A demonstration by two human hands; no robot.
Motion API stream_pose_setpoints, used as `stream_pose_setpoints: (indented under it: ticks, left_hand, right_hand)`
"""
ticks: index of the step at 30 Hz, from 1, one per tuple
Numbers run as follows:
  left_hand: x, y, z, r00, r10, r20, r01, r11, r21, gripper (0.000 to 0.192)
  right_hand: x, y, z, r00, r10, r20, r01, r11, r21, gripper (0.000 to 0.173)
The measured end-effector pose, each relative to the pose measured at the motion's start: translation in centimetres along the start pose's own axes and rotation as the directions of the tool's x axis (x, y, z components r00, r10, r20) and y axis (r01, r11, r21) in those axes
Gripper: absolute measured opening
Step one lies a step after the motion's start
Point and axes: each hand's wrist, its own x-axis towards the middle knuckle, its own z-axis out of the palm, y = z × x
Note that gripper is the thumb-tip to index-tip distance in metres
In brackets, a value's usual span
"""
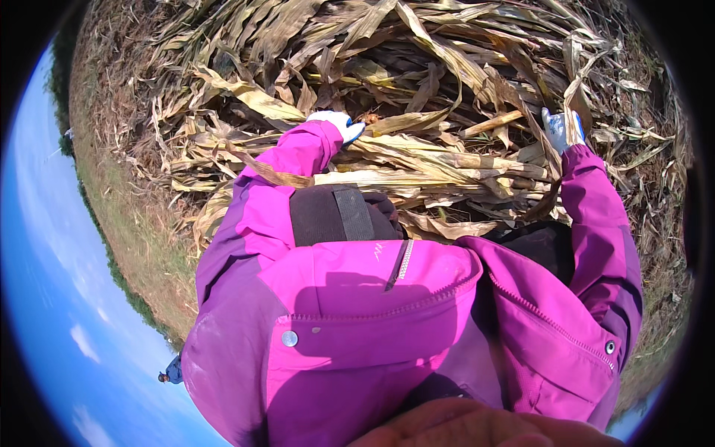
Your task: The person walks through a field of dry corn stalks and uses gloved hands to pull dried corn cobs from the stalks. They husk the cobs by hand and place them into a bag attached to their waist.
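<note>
My left hand [339, 127], in a white glove with blue on the palm side, reaches into a thick heap of dry corn stalks and leaves [424, 159]. Its fingers touch the stalks beside a small reddish-brown clump [370, 118]; whether they grip anything is hidden. My right hand [560, 129], gloved alike, is at the right part of the heap. A dry corn leaf [572, 95] hangs across it, and its grip cannot be made out. Between the hands lies a cut, pale stalk [494, 123], among curled leaves.
My knees in dark trousers [318, 215] are close against the near edge of the heap. More dry stalks [313, 33] spread beyond the hands. Straw-littered ground [106, 106] lies to the left. Another person in blue [174, 370] is far off at the lower left.
</note>
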Motion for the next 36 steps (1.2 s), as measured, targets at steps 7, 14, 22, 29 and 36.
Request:
stream_pose_setpoints:
  ticks: [7, 14, 22, 29, 36]
  left_hand:
    - [-2.7, -0.9, 6.8, 0.837, 0.233, 0.495, -0.139, 0.966, -0.219, 0.064]
    - [-2.9, -4.6, 7.8, 0.999, 0.026, -0.034, -0.041, 0.820, -0.571, 0.055]
    - [0.1, -2.2, 8.3, 0.958, 0.247, -0.142, -0.276, 0.929, -0.245, 0.040]
    - [1.8, -1.6, 8.0, 0.957, 0.276, -0.096, -0.291, 0.929, -0.229, 0.042]
    - [1.5, -1.7, 8.6, 0.954, 0.285, -0.095, -0.298, 0.936, -0.189, 0.044]
  right_hand:
    - [0.7, 6.6, 7.0, 0.978, 0.197, 0.068, -0.196, 0.761, 0.618, 0.038]
    - [0.2, -6.1, -5.7, 0.907, -0.398, -0.136, 0.376, 0.912, -0.161, 0.047]
    - [2.5, -11.2, -0.9, 0.823, -0.428, 0.374, 0.513, 0.842, -0.166, 0.053]
    - [1.1, -7.0, 2.4, 0.802, -0.597, -0.016, 0.579, 0.784, -0.222, 0.032]
    - [-5.9, -10.5, -9.4, 0.695, -0.446, 0.563, 0.303, 0.893, 0.333, 0.047]
